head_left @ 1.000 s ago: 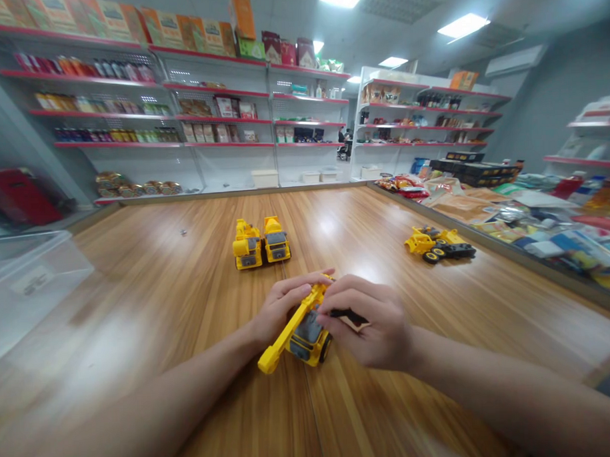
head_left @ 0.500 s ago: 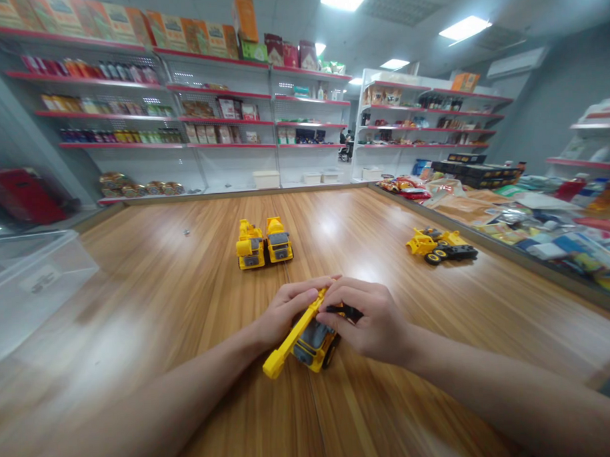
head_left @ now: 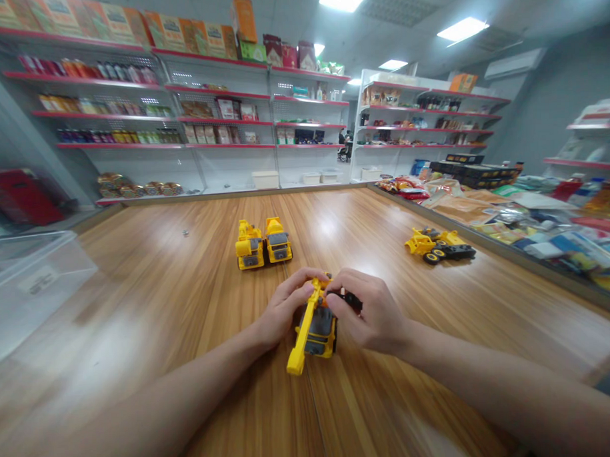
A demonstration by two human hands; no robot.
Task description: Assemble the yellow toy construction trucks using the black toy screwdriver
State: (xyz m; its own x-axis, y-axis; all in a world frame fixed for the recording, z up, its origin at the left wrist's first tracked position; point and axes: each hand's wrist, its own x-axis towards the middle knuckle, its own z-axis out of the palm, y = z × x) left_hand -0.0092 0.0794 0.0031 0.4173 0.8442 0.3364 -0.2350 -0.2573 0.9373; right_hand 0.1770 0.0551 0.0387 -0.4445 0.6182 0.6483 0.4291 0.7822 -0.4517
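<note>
A yellow toy crane truck (head_left: 320,326) with a dark grey cab front stands on the wooden table between my hands. Its long yellow boom (head_left: 303,335) slants toward me and down to the left. My left hand (head_left: 286,309) is wrapped round the truck's left and rear, thumb near the base of the boom. In my right hand (head_left: 370,309), thumb and fingers pinch a small black tool (head_left: 351,299) against the truck's right rear; its tip is hidden by the fingers.
Two yellow toy trucks (head_left: 263,244) stand side by side beyond my hands. Farther right is a partly built yellow and black toy vehicle (head_left: 440,245). A clear plastic bin (head_left: 41,284) sits at the left. Packaged goods (head_left: 484,209) lie past the table's right edge; stocked shelves stand behind.
The crane truck has turned so its front and boom point more directly toward me. Both hands have shifted slightly with it. The other toys stay where they were.
</note>
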